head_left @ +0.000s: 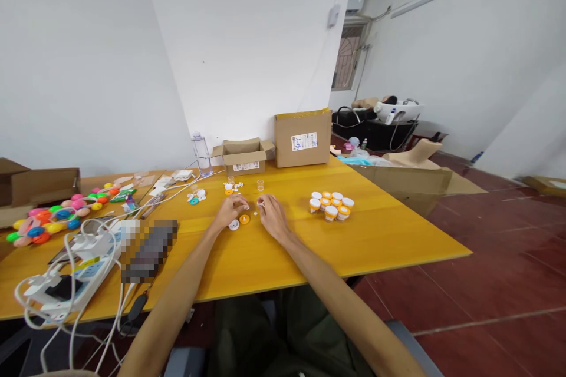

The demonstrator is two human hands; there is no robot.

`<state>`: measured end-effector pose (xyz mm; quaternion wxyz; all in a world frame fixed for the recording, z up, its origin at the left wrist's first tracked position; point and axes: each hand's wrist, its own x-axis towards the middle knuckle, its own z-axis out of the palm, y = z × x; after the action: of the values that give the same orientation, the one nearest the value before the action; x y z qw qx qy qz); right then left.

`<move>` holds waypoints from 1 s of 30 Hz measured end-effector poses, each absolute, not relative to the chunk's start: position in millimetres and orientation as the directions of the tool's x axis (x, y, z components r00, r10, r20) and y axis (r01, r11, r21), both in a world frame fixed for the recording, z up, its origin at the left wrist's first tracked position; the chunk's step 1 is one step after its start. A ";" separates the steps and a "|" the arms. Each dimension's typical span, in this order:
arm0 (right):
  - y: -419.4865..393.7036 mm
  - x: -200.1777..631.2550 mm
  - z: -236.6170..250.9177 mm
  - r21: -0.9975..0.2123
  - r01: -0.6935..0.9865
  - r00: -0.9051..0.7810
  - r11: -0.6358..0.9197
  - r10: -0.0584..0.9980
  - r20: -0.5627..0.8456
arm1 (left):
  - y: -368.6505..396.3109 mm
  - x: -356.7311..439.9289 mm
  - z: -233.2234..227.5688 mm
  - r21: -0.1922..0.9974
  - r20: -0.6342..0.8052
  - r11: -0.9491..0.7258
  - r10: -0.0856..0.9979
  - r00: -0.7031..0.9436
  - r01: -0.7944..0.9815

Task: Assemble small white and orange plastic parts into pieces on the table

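Both hands over table. Right hand pinches tiny white piece; left hand curled, contents unclear. Caps just beneath. Best keep wrists planted, work small. Jars rightward, apart.

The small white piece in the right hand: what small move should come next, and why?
Probably bring the white piece over to the left hand, which seems to rest on a small part. An orange cap and white cap lie loose just below, suggesting assembly.

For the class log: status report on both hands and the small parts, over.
Left hand resting by white cap and orange cap. Right hand pinching tiny white piece. Capped jars clustered right.
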<state>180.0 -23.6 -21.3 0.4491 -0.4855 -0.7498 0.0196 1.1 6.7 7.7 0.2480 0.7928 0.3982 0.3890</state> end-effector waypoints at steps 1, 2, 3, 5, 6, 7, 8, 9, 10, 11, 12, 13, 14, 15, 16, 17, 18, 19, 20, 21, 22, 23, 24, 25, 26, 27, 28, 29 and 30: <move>-23.1 180.5 -22.0 -0.459 0.710 -0.135 0.534 0.743 0.655 | 6.7 1.1 7.2 0.701 0.420 -0.560 0.825 0.379 0.441; -22.6 181.0 -22.4 -0.453 0.709 -0.145 0.540 0.741 0.656 | 6.8 1.1 6.6 0.700 0.415 -0.558 0.825 0.383 0.445; -22.4 181.4 -22.7 -0.448 0.708 -0.154 0.546 0.739 0.656 | 6.9 1.1 5.7 0.700 0.406 -0.555 0.827 0.390 0.450; -23.0 181.7 -22.2 -0.440 0.708 -0.168 0.552 0.738 0.654 | 7.3 1.3 3.7 0.705 0.379 -0.545 0.830 0.409 0.454; -24.0 181.6 -21.5 -0.436 0.708 -0.177 0.556 0.737 0.652 | 7.5 1.4 2.7 0.710 0.368 -0.540 0.832 0.416 0.453; -25.4 181.2 -20.4 -0.429 0.705 -0.192 0.565 0.735 0.651 | 7.7 1.6 1.8 0.714 0.360 -0.535 0.834 0.419 0.451; -27.2 180.6 -19.1 -0.418 0.699 -0.215 0.580 0.729 0.650 | 7.8 1.7 1.0 0.718 0.359 -0.533 0.834 0.419 0.447; -29.3 179.8 -17.7 -0.402 0.690 -0.247 0.602 0.718 0.651 | 7.8 1.8 0.4 0.719 0.361 -0.535 0.833 0.419 0.443; -31.7 178.9 -16.3 -0.380 0.677 -0.286 0.630 0.702 0.653 | 7.7 1.8 0.1 0.719 0.365 -0.538 0.831 0.421 0.439; -34.0 177.9 -15.1 -0.353 0.663 -0.330 0.661 0.680 0.655 | 7.5 1.9 -0.1 0.720 0.366 -0.543 0.826 0.427 0.432; -36.1 176.8 -14.2 -0.321 0.649 -0.373 0.690 0.656 0.656 | 7.2 1.9 0.0 0.722 0.366 -0.547 0.822 0.436 0.424; -37.9 175.8 -13.8 -0.287 0.637 -0.415 0.715 0.632 0.654 | 6.8 2.0 0.2 0.728 0.364 -0.547 0.819 0.444 0.413; -39.2 174.9 -13.7 -0.253 0.630 -0.452 0.734 0.612 0.650 | 6.3 2.0 0.6 0.736 0.360 -0.545 0.818 0.449 0.402; -40.0 174.2 -14.0 -0.222 0.627 -0.482 0.747 0.596 0.642 | 5.8 2.0 1.2 0.745 0.356 -0.539 0.819 0.450 0.392; -40.3 173.7 -14.5 -0.195 0.626 -0.507 0.755 0.584 0.634 | 5.4 1.8 2.0 0.754 0.351 -0.531 0.823 0.447 0.386; -40.1 173.4 -15.2 -0.174 0.626 -0.526 0.760 0.577 0.625 | 4.9 1.5 3.0 0.763 0.342 -0.521 0.828 0.444 0.383; -39.7 173.3 -15.9 -0.160 0.625 -0.539 0.764 0.572 0.618 | 4.5 1.0 4.2 0.770 0.330 -0.509 0.834 0.442 0.385; -39.2 173.5 -16.6 -0.153 0.624 -0.547 0.766 0.569 0.614 | 4.2 0.1 5.6 0.776 0.316 -0.497 0.839 0.443 0.389; -38.7 173.8 -17.0 -0.150 0.623 -0.551 0.767 0.567 0.612 | 3.8 -1.1 7.1 0.781 0.302 -0.486 0.844 0.444 0.393; -38.3 174.3 -17.2 -0.152 0.623 -0.550 0.767 0.568 0.613 | 3.3 -2.8 8.7 0.786 0.288 -0.475 0.848 0.446 0.395; -38.0 174.9 -17.2 -0.157 0.623 -0.545 0.766 0.570 0.615 | 2.8 -4.9 10.3 0.793 0.276 -0.465 0.850 0.448 0.395; -37.8 175.4 -17.1 -0.166 0.624 -0.538 0.764 0.573 0.617 | 2.2 -7.2 11.8 0.799 0.264 -0.456 0.852 0.453 0.392; -37.8 175.9 -16.9 -0.176 0.625 -0.530 0.761 0.579 0.620 | 1.4 -9.6 13.2 0.806 0.248 -0.446 0.852 0.461 0.390; -37.8 176.2 -16.6 -0.189 0.626 -0.521 0.757 0.586 0.621 | 0.6 -11.9 14.4 0.813 0.230 -0.435 0.851 0.473 0.387; -37.9 176.4 -16.3 -0.201 0.627 -0.512 0.752 0.593 0.622 | -0.4 -13.9 15.3 0.820 0.206 -0.422 0.848 0.489 0.386; -37.8 176.5 -16.1 -0.211 0.628 -0.504 0.749 0.599 0.622 | -1.5 -15.3 15.9 0.827 0.179 -0.408 0.843 0.507 0.387; -37.8 176.5 -16.0 -0.219 0.628 -0.500 0.747 0.603 0.622 | -2.6 -16.1 16.1 0.832 0.152 -0.396 0.836 0.528 0.388; -37.7 176.4 -15.8 -0.223 0.627 -0.499 0.746 0.605 0.621 | -3.9 -16.2 16.0 0.833 0.130 -0.390 0.827 0.547 0.392; -37.5 176.3 -15.7 -0.225 0.626 -0.500 0.747 0.606 0.619 | -5.1 -15.7 15.5 0.828 0.118 -0.394 0.818 0.563 0.399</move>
<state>176.3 -37.5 -15.7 0.3515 -0.3556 -0.8659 -0.0145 -15.7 -5.1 15.5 0.3939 0.7913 0.3845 0.2662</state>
